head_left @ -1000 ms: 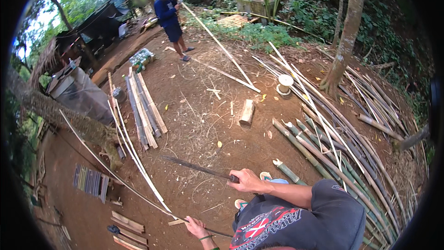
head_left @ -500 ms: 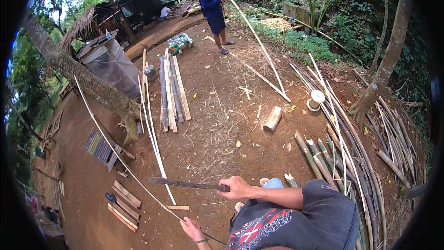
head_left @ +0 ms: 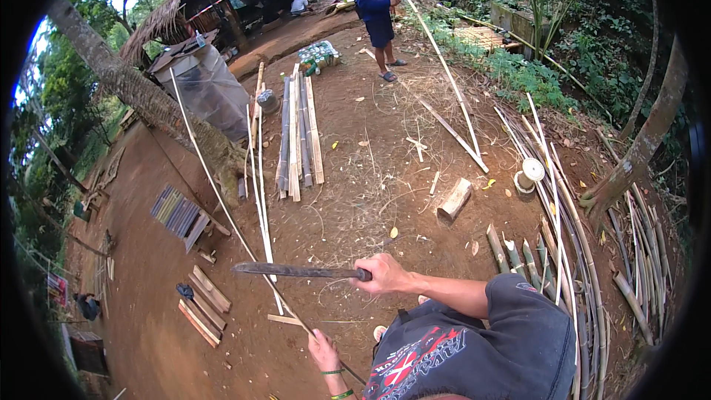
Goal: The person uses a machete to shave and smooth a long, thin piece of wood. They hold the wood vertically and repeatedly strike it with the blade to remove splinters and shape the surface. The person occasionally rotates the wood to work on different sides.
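My right hand (head_left: 383, 274) is closed around the dark handle of a machete (head_left: 296, 270). Its long blade points left and crosses over a long thin bamboo strip (head_left: 215, 196); whether the blade touches the strip I cannot tell. My left hand (head_left: 324, 350) grips that strip near its lower part. From there the strip slants up and away to the far left, past the tree trunk, while its near end runs down beside my shirt. Two pale bamboo strips (head_left: 261, 192) lie on the ground just beyond the blade.
Split bamboo slats (head_left: 295, 133) lie in a row ahead. A cut log block (head_left: 454, 200) stands right of centre, with bamboo poles (head_left: 574, 252) piled along the right. A person (head_left: 376, 15) in dark blue stands at the back with a blade and a long pole. Short planks (head_left: 205, 304) lie at left.
The far end of the held strip has swung to the right and lower part shifted with my left hand. The machete has risen slightly. The whole view has turned a little left.
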A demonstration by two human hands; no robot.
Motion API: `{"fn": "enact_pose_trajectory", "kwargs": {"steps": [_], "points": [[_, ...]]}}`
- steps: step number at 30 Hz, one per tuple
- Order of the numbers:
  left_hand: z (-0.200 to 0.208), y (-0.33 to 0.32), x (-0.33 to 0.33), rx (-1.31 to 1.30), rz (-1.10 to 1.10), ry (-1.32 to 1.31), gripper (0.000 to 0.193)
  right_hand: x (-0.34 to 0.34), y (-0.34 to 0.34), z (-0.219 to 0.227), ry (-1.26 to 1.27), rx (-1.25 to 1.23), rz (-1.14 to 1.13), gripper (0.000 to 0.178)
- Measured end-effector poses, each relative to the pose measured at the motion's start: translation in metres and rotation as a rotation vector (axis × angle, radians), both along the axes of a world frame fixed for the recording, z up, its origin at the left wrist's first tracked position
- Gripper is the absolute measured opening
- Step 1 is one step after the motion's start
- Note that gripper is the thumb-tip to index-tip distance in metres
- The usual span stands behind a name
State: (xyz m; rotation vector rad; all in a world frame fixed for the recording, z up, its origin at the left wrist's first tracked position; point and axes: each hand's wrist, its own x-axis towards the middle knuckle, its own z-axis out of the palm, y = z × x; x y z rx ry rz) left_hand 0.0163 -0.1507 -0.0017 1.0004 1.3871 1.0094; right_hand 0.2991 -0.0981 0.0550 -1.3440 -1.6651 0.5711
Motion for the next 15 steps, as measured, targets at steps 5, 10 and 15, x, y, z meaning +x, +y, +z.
{"fn": "enact_pose_trajectory", "kwargs": {"steps": [5,10,15], "points": [[0.029,0.013,0.031,0.008,-0.057,-0.040,0.041,0.027,0.040,0.028,-0.081,0.189,-0.043,0.026],[0.044,0.026,0.053,-0.004,-0.162,-0.095,0.043,0.029,0.049,0.041,-0.260,0.199,0.018,0.023],[0.034,0.029,0.068,0.002,-0.084,-0.036,0.042,0.004,0.023,0.022,-0.441,0.130,0.340,0.022]]}}
